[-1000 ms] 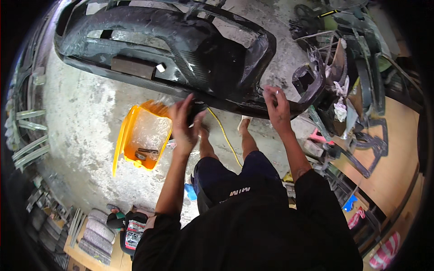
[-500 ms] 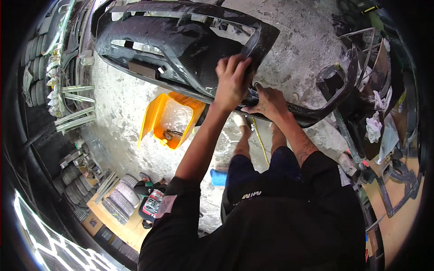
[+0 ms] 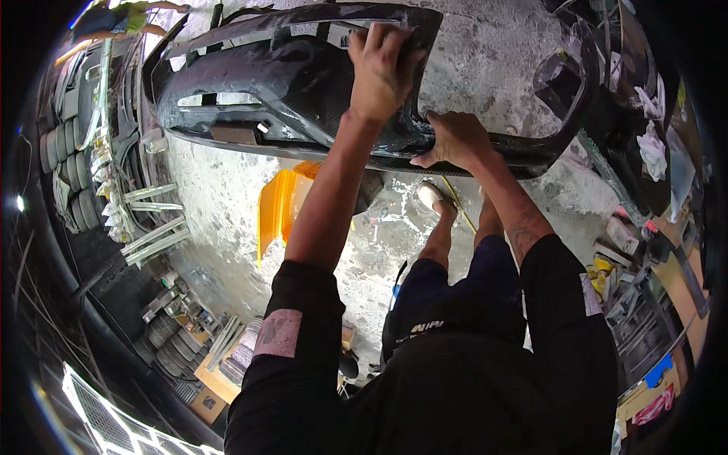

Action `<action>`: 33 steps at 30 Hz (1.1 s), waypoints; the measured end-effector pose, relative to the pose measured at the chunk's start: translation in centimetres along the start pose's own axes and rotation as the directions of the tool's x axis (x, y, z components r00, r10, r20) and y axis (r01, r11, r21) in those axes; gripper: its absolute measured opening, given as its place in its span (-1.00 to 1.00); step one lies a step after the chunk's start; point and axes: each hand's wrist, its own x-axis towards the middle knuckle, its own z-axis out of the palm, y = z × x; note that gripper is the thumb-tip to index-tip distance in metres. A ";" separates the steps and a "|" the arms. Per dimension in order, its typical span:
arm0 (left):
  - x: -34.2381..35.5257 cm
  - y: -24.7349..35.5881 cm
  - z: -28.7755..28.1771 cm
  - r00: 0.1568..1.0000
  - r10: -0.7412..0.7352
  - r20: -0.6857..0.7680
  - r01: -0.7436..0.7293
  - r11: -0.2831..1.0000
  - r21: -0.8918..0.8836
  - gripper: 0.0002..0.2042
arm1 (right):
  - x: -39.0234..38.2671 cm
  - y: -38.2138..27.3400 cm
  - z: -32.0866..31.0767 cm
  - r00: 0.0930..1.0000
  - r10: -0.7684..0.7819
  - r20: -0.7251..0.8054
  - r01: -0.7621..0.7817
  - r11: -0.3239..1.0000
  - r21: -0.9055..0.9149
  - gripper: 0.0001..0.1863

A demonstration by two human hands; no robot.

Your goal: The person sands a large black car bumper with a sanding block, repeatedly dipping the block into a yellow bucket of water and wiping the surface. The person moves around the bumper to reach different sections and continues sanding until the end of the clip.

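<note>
A black car bumper [image 3: 303, 72] with a carbon-weave pattern, wet and smeared with pale residue, stretches across the upper part of the head view. My left hand [image 3: 383, 72] presses against the bumper's upright section right of its middle. Its fingers are bent; whatever lies under them is hidden, and only something dark shows beside them. Lower and to the right, my right hand [image 3: 459, 140] grips the bumper's near lower part, thumb on the near side and fingers toward the opening. Both forearms reach forward from black sleeves.
A yellow bin [image 3: 280, 201] stands on the wet concrete floor, partly behind my left arm. Metal strips [image 3: 155, 205] and stacked tires [image 3: 68, 163] line the left side. Black parts and crumpled white plastic [image 3: 652, 152] crowd the right. Another person [image 3: 114, 19] is at the upper left.
My left hand has slid up and away along the bumper's upright section. My right hand keeps its grip on the lower part. The view has shifted, and the yellow bin is more covered.
</note>
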 end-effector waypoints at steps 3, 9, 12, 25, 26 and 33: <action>-9.8 4.1 -1.8 0.984 -0.115 0.138 0.121 0.992 -0.035 -0.64 | -1.2 2.5 -0.2 1.000 0.016 -0.012 -0.016 0.999 -0.047 -0.14; -4.1 2.5 -1.7 0.991 -0.025 0.132 0.022 1.000 0.022 -0.63 | -0.7 0.8 0.1 0.994 -0.049 -0.102 0.045 0.998 -0.043 -0.12; -3.6 1.9 -0.7 0.998 -0.001 0.057 -0.001 0.999 0.034 -0.61 | -0.4 0.5 0.2 0.997 -0.033 -0.064 0.030 0.999 -0.038 -0.12; -10.9 3.8 -2.0 0.994 -0.099 0.041 0.098 0.995 0.023 -0.66 | -0.8 1.8 0.1 0.994 -0.028 -0.102 0.020 0.997 -0.073 -0.14; -13.5 4.4 -3.0 0.986 -0.154 0.065 0.153 0.988 0.021 -0.68 | -1.0 1.9 0.1 0.993 -0.029 -0.116 0.020 0.996 -0.082 -0.14; -4.7 1.9 -1.0 1.000 -0.007 0.006 0.007 0.999 0.046 -0.68 | -0.6 0.4 -0.7 0.997 -0.019 -0.071 0.014 0.997 -0.073 -0.14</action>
